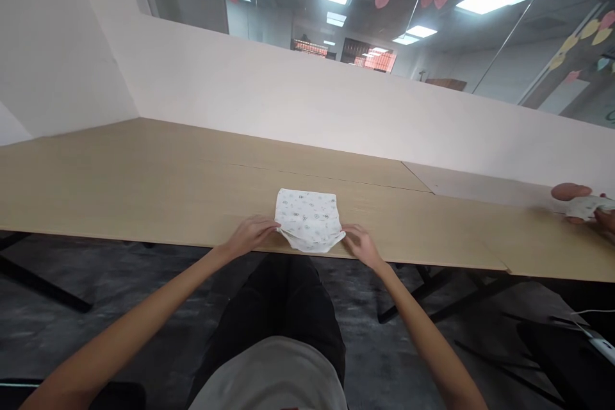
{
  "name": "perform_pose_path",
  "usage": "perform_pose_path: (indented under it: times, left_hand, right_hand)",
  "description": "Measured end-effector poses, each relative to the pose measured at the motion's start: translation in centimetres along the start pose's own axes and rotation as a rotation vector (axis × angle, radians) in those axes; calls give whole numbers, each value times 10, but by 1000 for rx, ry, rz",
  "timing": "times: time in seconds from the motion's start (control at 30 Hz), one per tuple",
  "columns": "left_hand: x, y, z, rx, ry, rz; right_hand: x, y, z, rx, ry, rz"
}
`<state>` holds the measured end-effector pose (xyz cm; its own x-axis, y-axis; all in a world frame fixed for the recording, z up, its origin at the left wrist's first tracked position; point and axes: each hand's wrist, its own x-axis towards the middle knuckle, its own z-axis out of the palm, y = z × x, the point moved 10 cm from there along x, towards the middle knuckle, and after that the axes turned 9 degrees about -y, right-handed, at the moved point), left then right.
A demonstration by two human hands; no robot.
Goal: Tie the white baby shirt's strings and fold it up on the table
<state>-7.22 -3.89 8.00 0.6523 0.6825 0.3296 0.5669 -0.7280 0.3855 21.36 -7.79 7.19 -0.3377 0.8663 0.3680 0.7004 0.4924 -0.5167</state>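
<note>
A small white cloth (307, 218) with a faint printed pattern lies folded near the front edge of a long light wooden table (144, 186). My left hand (250, 234) pinches the cloth's near left corner. My right hand (359, 243) grips the near right corner. The near edge of the cloth is lifted slightly between the two hands, while the far part lies flat on the table.
At the far right edge another person's hand (571, 193) holds a similar white cloth (587, 206) on the table. A white partition wall (336, 109) runs behind the table. Dark table legs and a white cable (596, 333) are on the floor below.
</note>
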Motion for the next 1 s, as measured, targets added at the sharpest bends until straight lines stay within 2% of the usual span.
perform_pose_path:
  times: [0.13, 0.23, 0.33, 0.43, 0.57, 0.63, 0.77, 0.9, 1.0]
  left_hand:
    - [5, 10, -32, -155, 108, -60]
    - [22, -9, -44, -301, 165, -170]
    - [43, -44, -37, -361, 169, -298]
    - [60, -79, -23, -307, 145, -413]
    - [68, -111, -2, -184, 81, -562]
    - [69, -118, 3, -117, 67, -605]
    - [66, -118, 8, -55, 96, -590]
    - [62, -116, 9, -45, 133, -550]
    - [62, -115, 11, -62, 131, -534]
  right_hand:
    - [8, 4, -22, 157, 94, 160]
    - [32, 18, -27, 270, 105, 274]
    - [65, 41, -20, 291, 74, 401]
    - [92, 64, -10, 185, 61, 522]
    - [111, 84, 6, 34, 24, 631]
    - [114, 91, 13, -7, 2, 668]
    - [117, 100, 23, -65, -33, 670]
    - [121, 104, 29, -96, -21, 603]
    - [123, 106, 34, -27, 16, 527]
